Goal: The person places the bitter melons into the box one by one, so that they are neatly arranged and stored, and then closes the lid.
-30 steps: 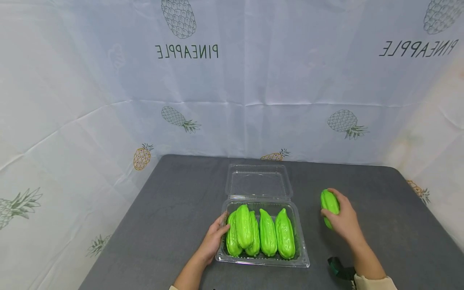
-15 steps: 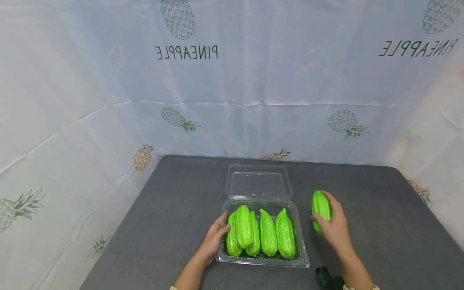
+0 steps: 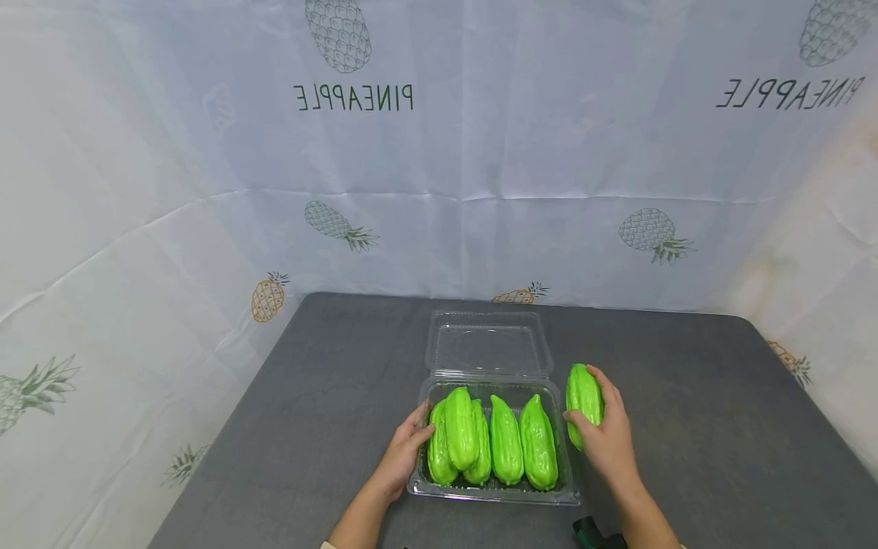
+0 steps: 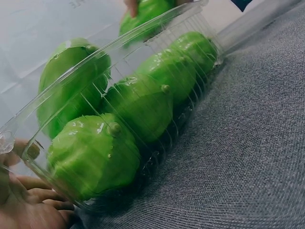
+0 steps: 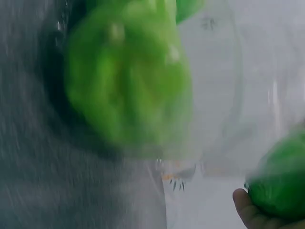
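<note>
My left hand (image 3: 399, 461) grips the left side of a clear plastic clamshell box (image 3: 497, 494), thumb over the rim and fingers along the outer wall. Inside, several bright green, ridged bitter melons (image 3: 539, 442) stand side by side, tips pointing away; one bitter melon (image 3: 462, 428) lies on top of the others at the left. Just right of the box, my right hand (image 3: 610, 438) holds another bitter melon (image 3: 584, 400) between thumb and fingers. That held bitter melon (image 5: 281, 176) shows at the lower right of the right wrist view, beyond the blurred box wall.
The box's lid (image 3: 490, 345) is folded back flat behind it on the dark grey table (image 3: 693, 396). A pineapple-print curtain (image 3: 439, 152) hangs behind the table. Near the right forearm shows a dark strapped device (image 3: 595, 534).
My right hand has carried its bitter melon leftward from the table's right part to the box's right edge. The left hand and the box stay put.
</note>
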Tool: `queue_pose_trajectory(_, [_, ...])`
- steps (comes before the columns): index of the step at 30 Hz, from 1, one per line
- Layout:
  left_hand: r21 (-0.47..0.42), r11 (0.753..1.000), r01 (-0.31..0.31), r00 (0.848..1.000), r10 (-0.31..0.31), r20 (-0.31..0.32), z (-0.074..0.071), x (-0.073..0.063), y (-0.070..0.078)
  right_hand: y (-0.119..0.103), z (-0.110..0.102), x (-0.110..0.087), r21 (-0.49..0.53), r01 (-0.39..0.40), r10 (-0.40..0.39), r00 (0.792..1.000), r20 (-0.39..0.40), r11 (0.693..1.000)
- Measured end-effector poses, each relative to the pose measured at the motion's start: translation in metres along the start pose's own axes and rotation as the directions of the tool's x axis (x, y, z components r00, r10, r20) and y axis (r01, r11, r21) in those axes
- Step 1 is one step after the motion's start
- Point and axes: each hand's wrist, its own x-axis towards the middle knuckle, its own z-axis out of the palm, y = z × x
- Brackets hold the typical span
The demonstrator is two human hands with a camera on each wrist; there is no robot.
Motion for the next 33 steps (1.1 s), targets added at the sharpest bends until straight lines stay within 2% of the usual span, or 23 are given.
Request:
queue_pose_trajectory(6, [0.004, 1.000, 0.006, 1.000, -0.006, 0.001, -0.001, 0.000, 0.000, -0.010, 0.011, -0.006, 0.071, 0.031, -0.030, 1.000, -0.006, 0.997])
queue_pose_trajectory(14, [-0.006, 1.000, -0.004, 1.000, 0.004, 0.009, 0.000, 0.000, 0.000, -0.016, 0.028, -0.009, 0.113, 0.019, -0.027, 0.997, 0.073, 0.993])
queue_pose_trajectory(23, [0.007, 1.000, 0.004, 1.000, -0.004, 0.002, 0.000, 0.001, 0.000, -0.015, 0.053, -0.018, 0.073, 0.128, -0.135, 0.986, 0.100, 0.989])
queue_pose_trajectory(33, [-0.001, 1.000, 0.005, 1.000, -0.005, 0.001, 0.000, 0.001, 0.001, -0.013, 0.066, -0.029, -0.058, 0.193, -0.176, 0.961, 0.214, 0.980])
